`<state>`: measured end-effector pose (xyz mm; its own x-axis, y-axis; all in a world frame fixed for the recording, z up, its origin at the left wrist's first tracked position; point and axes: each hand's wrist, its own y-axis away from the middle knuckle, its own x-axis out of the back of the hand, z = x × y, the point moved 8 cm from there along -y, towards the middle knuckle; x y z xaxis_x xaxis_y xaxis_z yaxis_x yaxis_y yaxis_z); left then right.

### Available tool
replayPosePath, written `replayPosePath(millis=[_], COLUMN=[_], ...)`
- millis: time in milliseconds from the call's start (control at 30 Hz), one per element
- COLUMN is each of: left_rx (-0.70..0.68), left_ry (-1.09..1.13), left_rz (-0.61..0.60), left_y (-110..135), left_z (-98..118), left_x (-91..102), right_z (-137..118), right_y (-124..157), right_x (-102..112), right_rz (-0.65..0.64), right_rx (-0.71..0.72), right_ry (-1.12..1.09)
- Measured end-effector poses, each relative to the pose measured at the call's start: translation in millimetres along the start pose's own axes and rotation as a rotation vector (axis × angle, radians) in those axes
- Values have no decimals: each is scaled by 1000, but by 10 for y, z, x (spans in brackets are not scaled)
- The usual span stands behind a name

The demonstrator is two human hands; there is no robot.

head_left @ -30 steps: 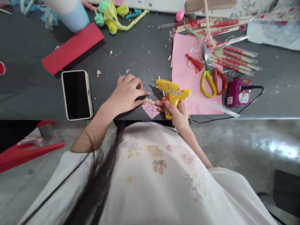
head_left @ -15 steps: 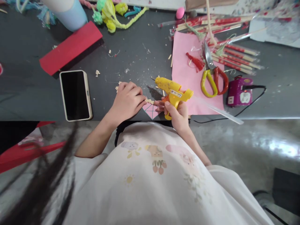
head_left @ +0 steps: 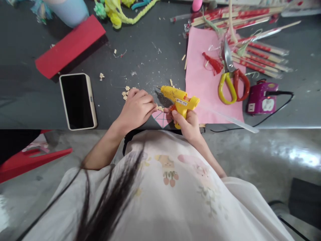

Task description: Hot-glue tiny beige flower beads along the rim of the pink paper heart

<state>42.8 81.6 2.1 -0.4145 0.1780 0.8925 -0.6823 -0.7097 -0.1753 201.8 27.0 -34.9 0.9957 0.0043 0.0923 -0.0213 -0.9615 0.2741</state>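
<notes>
My right hand (head_left: 188, 125) is wrapped round the handle of a yellow glue gun (head_left: 179, 96), whose nozzle points left over the table. A clear glue stick (head_left: 233, 121) seems to trail from its back end. My left hand (head_left: 139, 107) lies palm down, its fingertips pinching the left end of a short row of small beige flower-shaped pieces (head_left: 160, 108). The right fingertips touch the row's other end. Below the row, at the table edge, is a pink paper piece (head_left: 162, 119) marked with dark lines. Loose flower-shaped pieces (head_left: 125, 93) lie beside my left hand, partly covered by it.
Left are a phone (head_left: 77, 100) and a red box (head_left: 71, 45). On the right, scissors (head_left: 229, 72) and a red tassel (head_left: 213, 63) lie on pink paper (head_left: 198, 67), near wrapped sticks (head_left: 265, 60) and a purple device (head_left: 262, 98) with a black cable. Yellow fuzzy stems (head_left: 132, 20) lie behind.
The glue gun has shifted slightly left in my right hand. My left hand has barely moved. The camera view has changed a little, and hair hangs further into it.
</notes>
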Motion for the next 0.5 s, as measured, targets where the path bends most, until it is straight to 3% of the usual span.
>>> replayPosePath(millis=[333, 500], left_rx=[1, 78], left_ry=[-40, -20], left_rz=[-50, -50], left_y=[-7, 15], left_z=[19, -64], left_x=[-28, 0], right_z=[7, 15], right_y=[9, 0], right_x=[1, 14], right_rz=[3, 14], right_rx=[-12, -18], right_ry=[-5, -4])
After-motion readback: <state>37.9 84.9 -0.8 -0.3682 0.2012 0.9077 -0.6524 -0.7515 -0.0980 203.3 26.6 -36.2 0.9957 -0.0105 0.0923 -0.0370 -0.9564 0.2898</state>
